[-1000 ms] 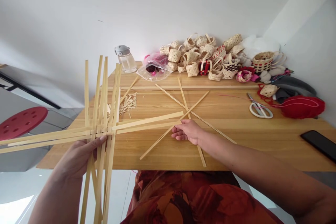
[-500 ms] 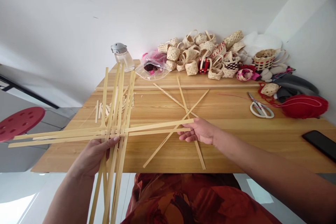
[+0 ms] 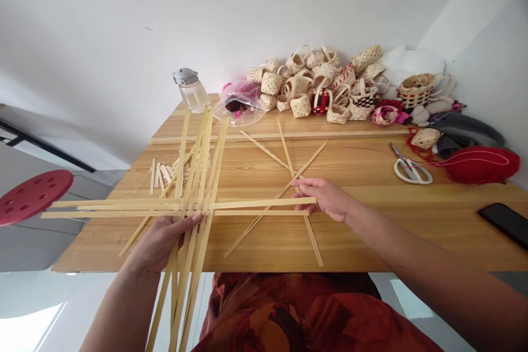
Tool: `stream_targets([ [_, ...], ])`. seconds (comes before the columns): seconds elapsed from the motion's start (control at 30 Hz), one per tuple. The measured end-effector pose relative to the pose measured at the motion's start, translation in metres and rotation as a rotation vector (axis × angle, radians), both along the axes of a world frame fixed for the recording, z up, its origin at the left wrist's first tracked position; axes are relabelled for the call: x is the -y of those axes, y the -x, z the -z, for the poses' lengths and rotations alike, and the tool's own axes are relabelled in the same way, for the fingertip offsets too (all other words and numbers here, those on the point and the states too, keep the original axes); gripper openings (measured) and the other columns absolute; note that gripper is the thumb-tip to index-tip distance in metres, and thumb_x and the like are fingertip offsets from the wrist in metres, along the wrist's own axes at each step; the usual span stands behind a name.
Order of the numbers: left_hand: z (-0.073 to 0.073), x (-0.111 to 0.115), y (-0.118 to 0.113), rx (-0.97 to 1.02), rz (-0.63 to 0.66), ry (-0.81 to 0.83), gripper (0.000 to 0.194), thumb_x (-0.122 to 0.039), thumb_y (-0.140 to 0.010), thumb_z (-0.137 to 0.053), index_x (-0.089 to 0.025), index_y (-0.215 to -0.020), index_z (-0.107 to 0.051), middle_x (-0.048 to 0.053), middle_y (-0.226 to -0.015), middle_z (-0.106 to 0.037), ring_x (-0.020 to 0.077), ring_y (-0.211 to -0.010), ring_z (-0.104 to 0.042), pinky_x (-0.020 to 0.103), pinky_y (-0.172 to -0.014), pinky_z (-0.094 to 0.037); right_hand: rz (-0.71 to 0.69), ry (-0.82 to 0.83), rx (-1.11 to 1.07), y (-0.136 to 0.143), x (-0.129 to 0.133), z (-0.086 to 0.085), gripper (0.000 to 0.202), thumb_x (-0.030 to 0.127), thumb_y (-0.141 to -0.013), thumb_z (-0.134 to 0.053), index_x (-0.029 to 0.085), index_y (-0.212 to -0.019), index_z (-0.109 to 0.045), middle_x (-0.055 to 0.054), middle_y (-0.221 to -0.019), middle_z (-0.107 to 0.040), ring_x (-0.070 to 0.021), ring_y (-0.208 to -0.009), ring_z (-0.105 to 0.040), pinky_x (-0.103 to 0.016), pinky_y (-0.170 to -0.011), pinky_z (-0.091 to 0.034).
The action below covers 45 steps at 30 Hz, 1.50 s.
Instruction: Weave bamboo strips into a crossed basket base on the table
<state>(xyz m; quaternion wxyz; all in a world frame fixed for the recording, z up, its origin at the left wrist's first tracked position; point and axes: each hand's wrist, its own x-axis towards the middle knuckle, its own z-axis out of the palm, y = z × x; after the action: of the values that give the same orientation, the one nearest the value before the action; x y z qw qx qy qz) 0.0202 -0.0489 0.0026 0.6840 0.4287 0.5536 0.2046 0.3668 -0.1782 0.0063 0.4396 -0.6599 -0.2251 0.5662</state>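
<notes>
My left hand [image 3: 171, 234] is closed on a lattice of crossed flat bamboo strips [image 3: 205, 192], its thumb on top near the crossing and its other fingers hidden underneath. Several strips run away from me and several run left to right. My right hand [image 3: 324, 198] is at the right-hand ends of the crosswise strips, behind and touching them. Its fingers look loosely spread, some partly hidden by a strip. Beneath and beside it, a few loose strips [image 3: 314, 242] lie crossed in a star on the wooden table [image 3: 371, 242].
Small woven baskets [image 3: 300, 105] are heaped at the back, beside a plastic bag [image 3: 247, 113] and a bottle [image 3: 193, 93]. Scissors [image 3: 412, 170], red yarn [image 3: 480, 165] and a phone [image 3: 505, 225] lie right. Cut strip scraps [image 3: 163, 173] lie left. A red stool [image 3: 37, 195] stands beyond.
The bamboo lattice and my left hand have shifted right. My right hand has moved slightly right and its fingers have changed position. A slanting strip now shows on the table at left.
</notes>
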Motion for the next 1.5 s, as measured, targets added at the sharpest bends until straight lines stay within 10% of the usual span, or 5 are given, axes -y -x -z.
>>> stream_targets([
  [0.4, -0.013, 0.017, -0.051, 0.196, 0.346, -0.139, 0.032, -0.035, -0.071, -0.084, -0.015, -0.095, -0.078, 0.011, -0.095, -0.077, 0.0250, -0.086, -0.073, 0.035, -0.078, -0.059, -0.652, -0.313, 0.585, 0.037, -0.011, -0.045, 0.026, 0.043, -0.084, -0.066, 0.021, -0.095, -0.077, -0.002, -0.089, -0.076, -0.0168, -0.078, -0.065, -0.028, -0.072, -0.047],
  [0.97, -0.002, 0.056, -0.057, 0.165, 0.548, -0.069, 0.033, -0.035, -0.066, -0.087, -0.013, -0.089, -0.078, 0.007, -0.082, -0.075, 0.0191, -0.074, -0.067, 0.027, -0.068, -0.052, -0.544, -0.313, 0.655, 0.023, 0.006, -0.031, 0.020, 0.033, -0.084, -0.062, 0.019, -0.080, -0.074, -0.001, -0.077, -0.072, -0.0149, -0.071, -0.061, -0.027, -0.070, -0.044],
  [1.23, -0.025, 0.017, 0.033, -0.070, -0.022, -0.131, 0.029, -0.030, -0.053, -0.090, -0.014, -0.074, -0.078, 0.005, -0.070, -0.074, 0.0195, -0.067, -0.067, 0.024, -0.059, -0.055, -0.254, -0.084, 0.770, -0.106, 0.037, -0.045, 0.040, 0.053, -0.073, -0.070, 0.018, -0.090, -0.076, -0.004, -0.077, -0.070, -0.0151, -0.066, -0.056, -0.027, -0.059, -0.042],
  [1.37, -0.038, 0.007, 0.060, -0.111, -0.249, -0.165, 0.010, -0.015, -0.068, -0.076, -0.022, -0.076, -0.077, -0.003, -0.075, -0.076, 0.0180, -0.073, -0.070, 0.021, -0.062, -0.057, -0.260, -0.111, 0.724, -0.094, 0.042, -0.026, 0.042, 0.050, -0.075, -0.070, 0.019, -0.102, -0.074, -0.004, -0.080, -0.069, -0.0150, -0.068, -0.057, -0.027, -0.060, -0.043],
  [1.5, -0.036, 0.011, 0.044, -0.128, -0.142, -0.150, 0.012, -0.019, -0.063, -0.082, -0.018, -0.075, -0.078, 0.004, -0.073, -0.076, 0.0207, -0.070, -0.071, 0.021, -0.059, -0.059, -0.323, -0.130, 0.819, -0.064, 0.023, -0.008, 0.028, 0.041, -0.080, -0.066, 0.019, -0.095, -0.075, -0.002, -0.080, -0.070, -0.0155, -0.070, -0.060, -0.027, -0.065, -0.043],
])
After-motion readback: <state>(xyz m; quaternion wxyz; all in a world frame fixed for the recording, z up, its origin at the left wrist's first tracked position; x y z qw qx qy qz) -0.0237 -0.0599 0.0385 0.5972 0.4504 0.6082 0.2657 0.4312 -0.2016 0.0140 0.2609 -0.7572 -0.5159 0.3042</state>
